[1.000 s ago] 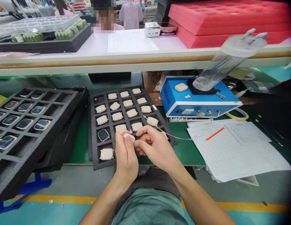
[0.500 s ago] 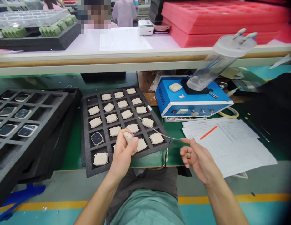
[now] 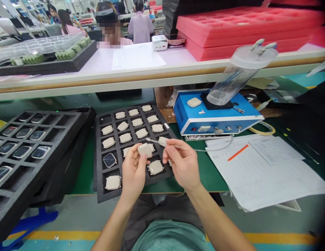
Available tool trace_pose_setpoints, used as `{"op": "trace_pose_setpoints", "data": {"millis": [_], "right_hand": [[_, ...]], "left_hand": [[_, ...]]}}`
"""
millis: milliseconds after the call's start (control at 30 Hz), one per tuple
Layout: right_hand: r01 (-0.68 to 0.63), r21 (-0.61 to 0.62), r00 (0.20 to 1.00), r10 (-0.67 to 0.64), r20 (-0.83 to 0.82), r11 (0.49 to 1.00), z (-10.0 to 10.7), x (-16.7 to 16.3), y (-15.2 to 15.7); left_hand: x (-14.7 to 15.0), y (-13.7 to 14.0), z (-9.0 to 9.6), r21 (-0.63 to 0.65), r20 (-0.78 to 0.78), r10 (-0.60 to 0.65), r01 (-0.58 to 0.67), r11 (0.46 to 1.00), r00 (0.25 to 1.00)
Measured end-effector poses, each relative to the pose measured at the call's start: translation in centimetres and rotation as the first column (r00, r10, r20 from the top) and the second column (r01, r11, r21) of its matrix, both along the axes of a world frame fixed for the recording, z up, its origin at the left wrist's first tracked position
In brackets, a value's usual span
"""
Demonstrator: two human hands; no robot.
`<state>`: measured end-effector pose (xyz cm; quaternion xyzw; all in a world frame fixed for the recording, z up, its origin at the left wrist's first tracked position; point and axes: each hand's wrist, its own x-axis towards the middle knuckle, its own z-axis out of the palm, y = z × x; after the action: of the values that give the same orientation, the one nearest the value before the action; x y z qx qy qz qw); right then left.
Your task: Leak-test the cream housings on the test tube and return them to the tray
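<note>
- The left hand (image 3: pixel 133 170) grips a beige watch case (image 3: pixel 145 150) between thumb and fingers, above the near half of the black foam tray (image 3: pixel 99 174).
- The right hand (image 3: pixel 183 164) is closed in a pinch on a thin clear tube (image 3: pixel 178 147); its pale tip (image 3: pixel 149 140) lies close to the held case, though whether they touch I cannot tell.
- Beneath the hands, the foam tray carries rows of beige cases, one of them (image 3: pixel 113 182) in the near left corner; just behind that, along the left edge, sits a dark-screened watch (image 3: pixel 110 160).
- The tray's near left corner juts past the front edge of the green table (image 3: pixel 204 177).
- To the left, another tray (image 3: pixel 54 148) holds dark-screened watches and also overhangs the front edge.
- Right of the foam tray, toward the table's far edge, a blue box (image 3: pixel 220 120) bears a loose case (image 3: pixel 194 102) and a clear cylinder (image 3: pixel 231 85).
- Papers (image 3: pixel 267 177) with an orange strip (image 3: pixel 238 152) spread over the table's front edge at right.
</note>
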<state>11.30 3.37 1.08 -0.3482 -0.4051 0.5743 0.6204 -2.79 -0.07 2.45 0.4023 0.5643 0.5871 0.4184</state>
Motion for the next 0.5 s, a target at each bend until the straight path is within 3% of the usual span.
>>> {"op": "trace_pose_setpoints", "data": {"millis": [167,500], "right_hand": [[0.098,0.109,0.995,-0.101,0.025,0.989,-1.2,-1.1,-0.3],[0.077,0.178,0.990,-0.096,0.103,0.981,-1.6,-0.8,-1.2]], "left_hand": [[0.6,-0.5,-0.3,-0.036,-0.020,0.058,-0.059,0.998,0.998],[0.8,-0.8,-0.5,-0.003,-0.059,0.089,-0.089,0.996,0.994]]}}
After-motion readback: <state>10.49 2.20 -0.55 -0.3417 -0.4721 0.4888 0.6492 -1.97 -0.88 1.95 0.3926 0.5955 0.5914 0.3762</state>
